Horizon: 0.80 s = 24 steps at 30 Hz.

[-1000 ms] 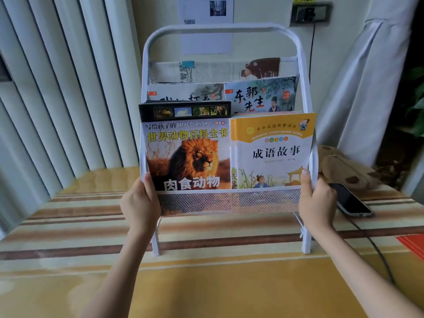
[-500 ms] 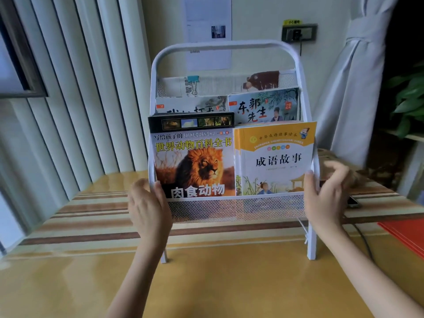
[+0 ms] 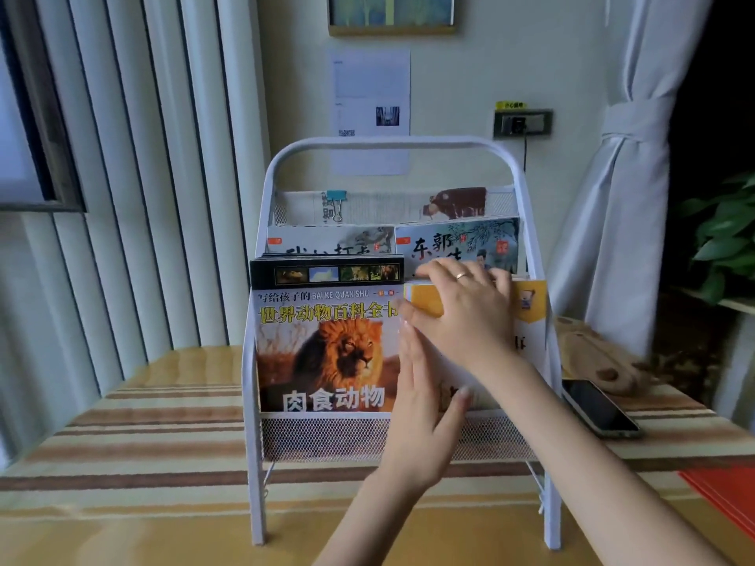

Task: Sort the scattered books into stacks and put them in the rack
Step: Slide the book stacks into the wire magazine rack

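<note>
Dark phone (image 3: 597,410) on striped tablecloth (image 3: 143,422), tied curtain (image 3: 621,198), wall socket (image 3: 522,123), green plant (image 3: 723,239), vertical blinds (image 3: 122,177)

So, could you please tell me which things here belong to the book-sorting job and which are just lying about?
Part of the job:
white rack
lion book
yellow books
books in the middle tier
left hand
right hand

Just lying about:
phone
red folder
plant
wall socket
</note>
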{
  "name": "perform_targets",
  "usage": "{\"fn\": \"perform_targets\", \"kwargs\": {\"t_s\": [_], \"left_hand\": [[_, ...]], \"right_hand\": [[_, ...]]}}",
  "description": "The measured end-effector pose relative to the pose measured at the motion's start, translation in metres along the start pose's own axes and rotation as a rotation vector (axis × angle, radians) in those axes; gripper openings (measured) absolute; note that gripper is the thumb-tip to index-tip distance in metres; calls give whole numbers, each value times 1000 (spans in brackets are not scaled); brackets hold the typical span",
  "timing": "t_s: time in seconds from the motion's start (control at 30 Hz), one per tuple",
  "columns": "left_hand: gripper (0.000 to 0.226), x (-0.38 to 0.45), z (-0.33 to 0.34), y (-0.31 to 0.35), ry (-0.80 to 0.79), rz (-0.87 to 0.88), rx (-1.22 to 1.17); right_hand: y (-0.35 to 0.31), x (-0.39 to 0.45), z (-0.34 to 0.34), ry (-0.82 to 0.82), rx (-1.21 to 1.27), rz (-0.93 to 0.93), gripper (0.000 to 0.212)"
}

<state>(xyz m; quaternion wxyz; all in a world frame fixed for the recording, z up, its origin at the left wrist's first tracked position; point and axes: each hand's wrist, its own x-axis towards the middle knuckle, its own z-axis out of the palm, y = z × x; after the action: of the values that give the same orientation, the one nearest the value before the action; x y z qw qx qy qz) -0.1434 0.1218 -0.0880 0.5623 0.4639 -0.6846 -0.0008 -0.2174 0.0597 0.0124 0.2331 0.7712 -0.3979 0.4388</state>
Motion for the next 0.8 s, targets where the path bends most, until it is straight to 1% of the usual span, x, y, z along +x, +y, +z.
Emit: {"fn": "perform_targets", "kwargs": {"t_s": [0.1,0.23,0.33,0.43,0.5,0.53,0.57,0.63,0.7,0.73,0.77,0.8], "left_hand": [[92,2,-1,-1,10,-1,-33],[84,-2,3,-9,35,-13,-31],[88,1,3,-14,52,-3,-45],[85,3,-3,-14,22,-11,-27],[77,4,-15,-14,-26,14,30],[70,4,-25,-14,-37,43,72],[62,5,-36,-14,-9,84,143],[49,13,-65,-16,159,161,351],[47,27,-100,-21,372,133,538],[48,35,-118,-22,446,107,615],[50,44,-134,-22,484,81,684],[53,53,-148,-25,481,57,744]], "right_hand": [[-7,1,4,57,15,37,49],[-15,0,10,166,6,112,35],[-18,1,15,220,-1,127,29],[-21,1,13,179,-26,153,30],[-23,2,8,122,-51,161,32],[-24,2,4,88,-62,163,37],[-25,4,0,39,-64,173,45],[-28,12,-12,-79,-21,225,59],[-31,24,-17,-129,79,302,59],[-34,29,-17,-153,107,325,57],[-37,33,-15,-160,102,317,56],[-40,36,-13,-161,93,297,55]]}}
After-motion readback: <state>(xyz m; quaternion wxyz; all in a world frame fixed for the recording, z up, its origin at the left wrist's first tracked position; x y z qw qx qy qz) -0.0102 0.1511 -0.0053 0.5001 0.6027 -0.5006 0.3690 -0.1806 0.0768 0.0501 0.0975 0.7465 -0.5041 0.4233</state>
